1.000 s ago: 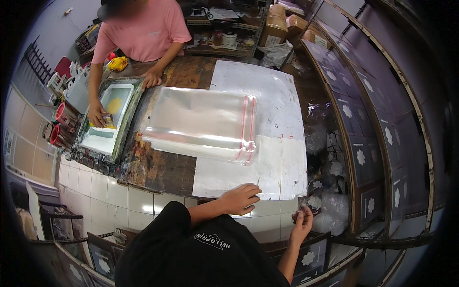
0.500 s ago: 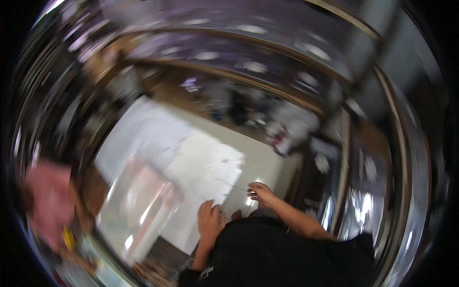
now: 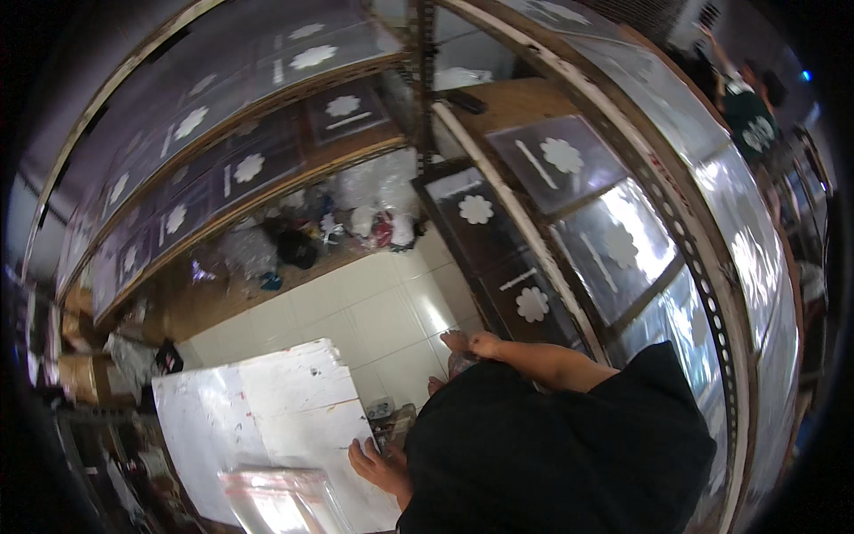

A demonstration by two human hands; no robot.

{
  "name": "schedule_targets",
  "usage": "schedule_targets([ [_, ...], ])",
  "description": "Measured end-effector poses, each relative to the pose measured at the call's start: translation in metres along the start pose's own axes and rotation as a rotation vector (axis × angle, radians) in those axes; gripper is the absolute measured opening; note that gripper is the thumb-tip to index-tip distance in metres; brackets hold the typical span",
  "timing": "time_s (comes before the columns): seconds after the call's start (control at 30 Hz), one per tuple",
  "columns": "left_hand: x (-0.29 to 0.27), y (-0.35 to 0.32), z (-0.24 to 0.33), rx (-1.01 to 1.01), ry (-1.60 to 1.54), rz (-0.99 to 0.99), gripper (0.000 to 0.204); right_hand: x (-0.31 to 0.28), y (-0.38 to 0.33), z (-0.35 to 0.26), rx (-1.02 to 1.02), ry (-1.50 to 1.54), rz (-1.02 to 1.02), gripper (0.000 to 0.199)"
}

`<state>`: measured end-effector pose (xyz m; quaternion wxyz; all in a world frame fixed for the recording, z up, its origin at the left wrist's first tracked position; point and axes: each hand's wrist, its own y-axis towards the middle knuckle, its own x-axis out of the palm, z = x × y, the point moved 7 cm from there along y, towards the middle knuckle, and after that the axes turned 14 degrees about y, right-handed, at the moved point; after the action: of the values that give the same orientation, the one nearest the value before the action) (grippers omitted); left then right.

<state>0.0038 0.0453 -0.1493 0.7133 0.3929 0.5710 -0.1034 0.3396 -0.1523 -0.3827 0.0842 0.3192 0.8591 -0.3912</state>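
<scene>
My left hand (image 3: 381, 467) is at the right edge of a white-topped work surface (image 3: 298, 392), fingers spread and holding nothing. Whether the fingertips touch the board cannot be told. Clear plastic bags (image 3: 285, 498) with a reddish band lie stacked on this board, left of that hand. My right hand (image 3: 483, 344) hangs low on my right, above the tiled floor and beside a rack. Only its back shows, so its fingers and anything in them are hidden.
Racks on the right carry clear plastic sheets (image 3: 560, 160) with white flower shapes; more sheets fill the left shelves (image 3: 249, 169). Plastic-wrapped clutter (image 3: 298, 245) lies under those shelves. Cardboard boxes (image 3: 84, 378) stand far left. A person in dark green (image 3: 752, 116) is beyond the rack.
My view has swung right, bringing the right-hand racks closer and the work surface lower. The person in pink has left the view. My right hand has lowered beside me.
</scene>
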Motion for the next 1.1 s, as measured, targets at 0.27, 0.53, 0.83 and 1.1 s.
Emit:
schedule_targets([
  [0.27,-0.033,0.021,-0.001,-0.152,-0.105,-0.070,0.033,0.018,0.019,-0.017,0.035,-0.498,-0.350,0.041],
  [0.53,-0.051,0.003,-0.012,-0.332,-0.238,0.142,0.022,0.077,0.094,-0.100,-0.067,-0.225,-0.560,0.026],
  [0.83,-0.073,-0.025,-0.024,-0.721,-0.427,0.114,0.030,0.135,0.089,-0.140,-0.059,-0.288,-0.733,0.028],
  [1.1,-0.202,-0.075,-0.098,-1.030,0.279,0.281,0.063,0.125,0.068,-0.094,-0.401,-0.487,-0.804,0.019],
])
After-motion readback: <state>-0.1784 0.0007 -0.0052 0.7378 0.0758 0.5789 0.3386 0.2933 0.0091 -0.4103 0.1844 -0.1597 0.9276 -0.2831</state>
